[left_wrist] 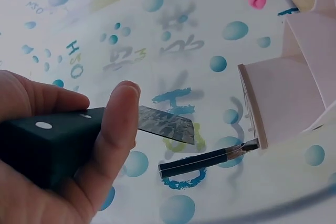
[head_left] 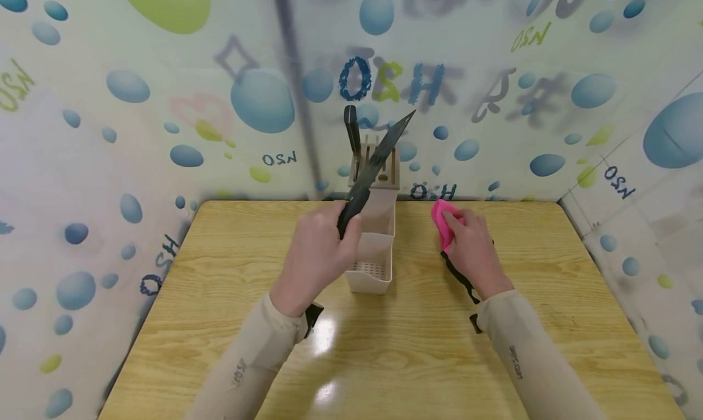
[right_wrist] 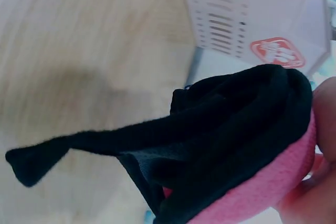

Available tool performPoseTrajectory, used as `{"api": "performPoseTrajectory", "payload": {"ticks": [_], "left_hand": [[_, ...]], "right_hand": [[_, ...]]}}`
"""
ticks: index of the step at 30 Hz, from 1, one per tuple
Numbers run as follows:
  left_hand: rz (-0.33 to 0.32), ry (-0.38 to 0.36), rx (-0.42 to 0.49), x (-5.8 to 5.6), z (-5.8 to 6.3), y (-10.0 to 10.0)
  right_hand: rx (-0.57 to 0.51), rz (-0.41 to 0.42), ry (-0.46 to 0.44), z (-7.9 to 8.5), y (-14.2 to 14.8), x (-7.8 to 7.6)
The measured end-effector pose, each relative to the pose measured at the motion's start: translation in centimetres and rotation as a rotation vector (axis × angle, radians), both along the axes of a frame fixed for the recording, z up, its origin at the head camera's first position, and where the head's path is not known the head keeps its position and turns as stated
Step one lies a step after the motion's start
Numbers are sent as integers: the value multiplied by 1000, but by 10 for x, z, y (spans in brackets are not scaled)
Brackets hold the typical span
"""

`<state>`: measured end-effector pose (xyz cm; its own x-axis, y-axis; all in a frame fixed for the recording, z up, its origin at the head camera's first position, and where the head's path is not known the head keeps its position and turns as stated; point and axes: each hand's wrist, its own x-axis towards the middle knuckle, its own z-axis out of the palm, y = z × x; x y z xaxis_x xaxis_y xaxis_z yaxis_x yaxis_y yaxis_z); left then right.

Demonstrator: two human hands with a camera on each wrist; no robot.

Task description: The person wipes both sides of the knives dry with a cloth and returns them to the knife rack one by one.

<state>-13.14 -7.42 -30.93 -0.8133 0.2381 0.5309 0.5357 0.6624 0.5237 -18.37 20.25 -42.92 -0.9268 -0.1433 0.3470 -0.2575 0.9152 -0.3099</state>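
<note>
My left hand (head_left: pixel 314 252) grips a kitchen knife (head_left: pixel 382 154) by its black handle, with the dark blade pointing up and to the right. In the left wrist view the thumb lies along the knife handle (left_wrist: pixel 58 140). My right hand (head_left: pixel 476 252) pinches a pink and black cloth (head_left: pixel 441 220) above the table. Its black side (right_wrist: pixel 236 124) hangs down in folds in the right wrist view. Between the hands stands a white knife holder (head_left: pixel 369 282) with a slotted top. Another black-handled knife (head_left: pixel 351 124) sits in a left slot of it, its blade mostly hidden.
The holder stands on a wood-grain table (head_left: pixel 247 359) near its back edge. A patterned wall covering (head_left: pixel 478 54) with blue and green ovals rises behind and on both sides. Low compartments with perforated bottoms form the holder's front.
</note>
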Motion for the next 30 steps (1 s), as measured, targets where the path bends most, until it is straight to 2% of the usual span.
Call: {"api": "performPoseTrajectory", "payload": {"ticks": [7,16,23,27,30], "left_hand": [[4,-77,-26,-6,8,-1],[7,-147,-77,-18,15,-2],[-12,-207,-99,-25,21,0],[-12,-228,-122,-29,27,2],[-2,-253,-146,-31,34,3]], "right_hand": [[29,-22,-88,-27,9,-6],[39,-5,-108,-46,13,-11],[49,0,-272,-35,11,-14],[60,46,-248,-23,5,-14],[25,101,-220,-13,-5,-14]]}}
